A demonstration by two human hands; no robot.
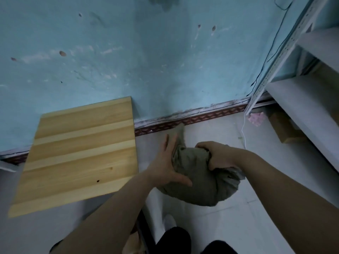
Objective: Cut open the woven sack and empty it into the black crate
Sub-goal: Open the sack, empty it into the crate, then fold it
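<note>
- The sack (198, 182) is a bulging grey-green bundle between our two hands, over the floor (220, 125) and just right of the tabletop (78, 153).
- Our left hand (167, 167) lies flat against the sack's left side, with the fingers straight and the thumb spread across the front.
- Our right hand (218, 156) grips bunched cloth at its upper right, fingers curled in.
- Beyond is a blue wall (146, 61), and a shelf (302, 107) stands to the right.
</note>
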